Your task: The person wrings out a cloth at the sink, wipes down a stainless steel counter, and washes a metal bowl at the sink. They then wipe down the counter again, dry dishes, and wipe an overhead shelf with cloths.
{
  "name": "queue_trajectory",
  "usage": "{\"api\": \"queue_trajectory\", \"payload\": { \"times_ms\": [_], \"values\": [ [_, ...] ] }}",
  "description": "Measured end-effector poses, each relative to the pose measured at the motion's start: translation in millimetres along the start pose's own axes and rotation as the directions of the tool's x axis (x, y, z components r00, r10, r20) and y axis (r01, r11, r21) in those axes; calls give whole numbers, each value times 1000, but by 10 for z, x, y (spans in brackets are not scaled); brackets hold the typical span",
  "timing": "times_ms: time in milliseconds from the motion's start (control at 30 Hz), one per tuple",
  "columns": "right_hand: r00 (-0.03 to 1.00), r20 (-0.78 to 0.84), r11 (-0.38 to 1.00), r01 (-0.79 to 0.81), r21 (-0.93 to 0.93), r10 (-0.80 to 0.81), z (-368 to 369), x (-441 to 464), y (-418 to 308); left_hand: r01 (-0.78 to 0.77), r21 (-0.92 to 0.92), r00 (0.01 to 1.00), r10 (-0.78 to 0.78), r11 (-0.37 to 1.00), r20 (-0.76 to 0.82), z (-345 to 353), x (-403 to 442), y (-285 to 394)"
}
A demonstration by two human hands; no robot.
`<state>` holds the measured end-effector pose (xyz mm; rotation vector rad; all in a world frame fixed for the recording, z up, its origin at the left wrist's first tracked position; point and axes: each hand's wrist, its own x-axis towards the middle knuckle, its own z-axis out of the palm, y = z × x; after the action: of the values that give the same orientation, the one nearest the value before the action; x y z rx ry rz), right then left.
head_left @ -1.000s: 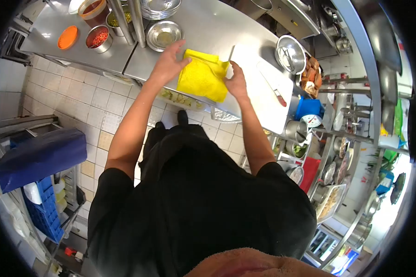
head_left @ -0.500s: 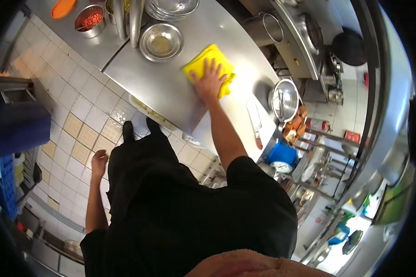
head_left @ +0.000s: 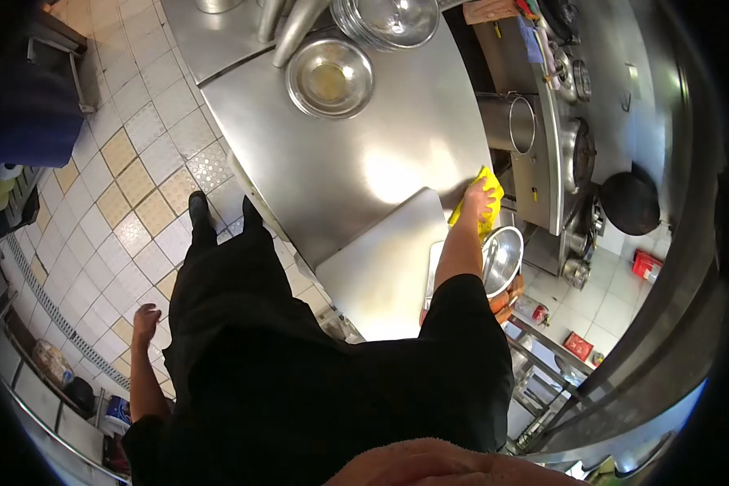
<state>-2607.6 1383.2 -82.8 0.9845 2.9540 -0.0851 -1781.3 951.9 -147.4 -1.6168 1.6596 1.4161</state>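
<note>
My right hand [head_left: 479, 197] presses a yellow cloth [head_left: 495, 204] at the right edge of the steel counter [head_left: 405, 138]. The cloth is bunched under and around its fingers. Just below that hand stands a steel bowl [head_left: 506, 257]. A white cutting board [head_left: 381, 263] lies on the counter to the left of my right arm. Along its right side is a knife [head_left: 432, 271], partly covered by the arm. My left hand [head_left: 146, 322] hangs at my side above the tiled floor, holding nothing, its fingers loosely bent and apart.
A shallow steel bowl [head_left: 330, 78] with a little liquid sits at the counter's far part, near stacked bowls [head_left: 397, 20] and steel posts [head_left: 296, 32]. Beyond the right edge are a tall pot [head_left: 506, 123] and a black pan [head_left: 628, 202]. A blue bin [head_left: 28, 105] stands left.
My right hand has slid the yellow cloth rightward from mid-counter to the right edge. The view has turned and shifted. My left hand still hangs down.
</note>
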Motion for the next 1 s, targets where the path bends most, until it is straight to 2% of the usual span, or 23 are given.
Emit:
{"api": "queue_trajectory", "payload": {
  "times_ms": [33, 67, 133, 267, 333, 433, 467, 500, 533, 600, 633, 667, 733, 767, 867, 1000],
  "values": [
    [998, 0, 998, -58, 2, 58, -24, -75, -125, 46, -13, 999, -46, 999, -2, 61, -11, 55],
    [1000, -1, 999, -27, 18, 27, -23, -183, -289, 91, -24, 996, -91, 996, -1, 100, -10, 115],
    [999, -7, 998, 35, 44, -35, -22, -505, -758, 49, 2, 999, -49, 999, -14, 107, 66, 210],
    [910, -32, 910, 413, -44, -414, 23, -986, -1833, -45, 53, 997, 48, 998, -59, 150, 426, 264],
    [812, -34, 812, 582, -29, -583, 47, -1168, -2355, -115, 28, 989, 117, 993, -87, 173, 458, 561],
    [545, -111, 556, 821, -127, -831, 219, -1327, -2795, -335, 62, 938, 339, 940, -70, 229, 496, 1104],
    [427, -146, 448, 876, -181, -892, 311, -1333, -2839, -339, -4, 941, 339, 941, 23, 233, 557, 1256],
    [301, -176, 338, 910, -240, -937, 358, -1349, -2834, -209, -199, 973, 225, 957, 58, 266, 375, 1780],
    [274, -179, 310, 924, -224, -945, 355, -1430, -2770, -156, -306, 978, 191, 939, 88, 309, 182, 2308],
    [219, -195, 258, 944, -205, -956, 271, -1699, -2597, -209, -433, 931, 314, 877, 185, 484, 52, 3038],
    [202, -226, 246, 951, -188, -953, 250, -1801, -2473, -257, -523, 880, 420, 813, 221, 654, 133, 3256],
    [187, -259, 236, 957, -171, -947, 244, -1915, -2330, -298, -533, 838, 484, 792, 251, 740, 18, 3677],
    [249, -219, 273, 958, -86, -943, 187, -2165, -2077, -395, -521, 743, 597, 756, 303, 919, -65, 4368],
    [279, -193, 299, 950, -87, -941, 154, -2289, -1954, -391, -564, 723, 622, 727, 300, 1017, -34, 4657],
    [352, -132, 361, 931, -51, -927, 74, -2698, -1520, -329, -567, 816, 530, 755, 233, 1267, 198, 5305],
    [414, -78, 413, 910, 25, -907, 17, -3368, -884, -232, -695, 880, 451, 680, 149, 1475, 383, 5553]
  ]
}}
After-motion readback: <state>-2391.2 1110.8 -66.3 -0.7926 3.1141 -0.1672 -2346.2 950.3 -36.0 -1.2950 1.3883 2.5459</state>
